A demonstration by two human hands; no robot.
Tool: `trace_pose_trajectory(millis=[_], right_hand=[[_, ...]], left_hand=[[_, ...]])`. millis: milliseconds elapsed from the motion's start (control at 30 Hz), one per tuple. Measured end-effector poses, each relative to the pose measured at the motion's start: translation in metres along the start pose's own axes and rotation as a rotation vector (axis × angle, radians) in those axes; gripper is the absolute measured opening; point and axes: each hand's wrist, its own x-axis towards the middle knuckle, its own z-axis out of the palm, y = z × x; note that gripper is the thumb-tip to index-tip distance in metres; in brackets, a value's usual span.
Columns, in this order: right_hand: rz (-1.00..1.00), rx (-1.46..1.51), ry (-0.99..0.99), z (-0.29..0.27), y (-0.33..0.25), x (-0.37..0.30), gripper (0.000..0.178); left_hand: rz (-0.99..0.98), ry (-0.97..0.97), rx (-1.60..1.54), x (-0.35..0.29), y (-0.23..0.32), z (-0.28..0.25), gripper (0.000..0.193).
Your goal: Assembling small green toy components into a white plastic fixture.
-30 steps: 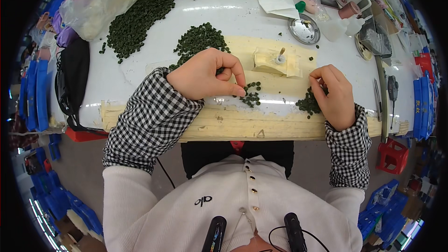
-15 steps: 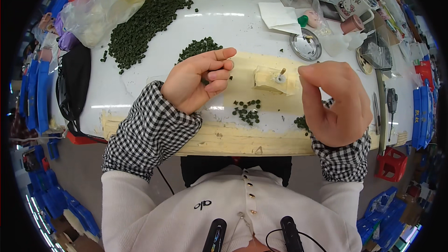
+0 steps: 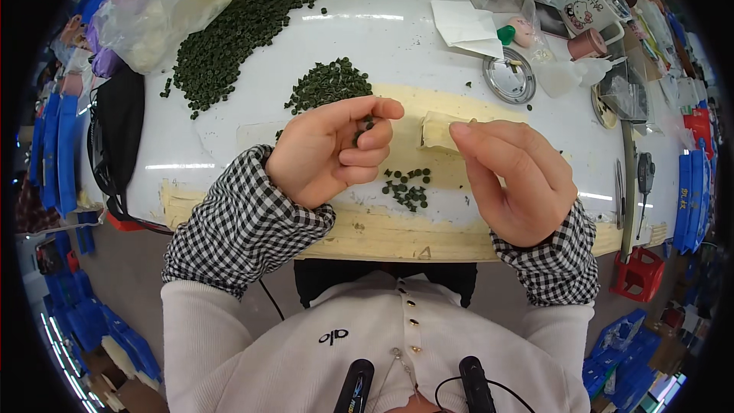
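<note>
Worktable [image 3: 352, 38], white: beneath all items.
Large heap [image 3: 237, 38], dark green pieces: far left.
Right hand [image 3: 520, 180]: at the block's near right; thumb and fingertips drawn together; cannot tell whether anything is pinched.
Left hand [image 3: 329, 149]: left of the block, index finger extended, others curled.
Medium heap [image 3: 330, 86], same pieces: just beyond the left hand.
Pale block [image 3: 440, 131]: between hands, partly hidden.
Small cluster [image 3: 407, 193], same pieces: near side, between hands.
Loose pieces [image 3: 359, 137], few: grasped in the left hand's curled fingers.
</note>
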Motion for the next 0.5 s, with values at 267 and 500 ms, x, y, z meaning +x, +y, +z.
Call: trace_pose_trajectory(millis=[267,500], right_hand=[[-0.003,-0.003,0.006,0.001,0.003,0.001,0.036],[0.479,0.520,-0.039,0.003,-0.002,-0.007,0.016]], left_hand=[[0.092,-0.045,0.208,-0.004,0.000,0.006,0.023],[0.159,-0.138,0.284,0.000,-0.008,0.001,0.019]])
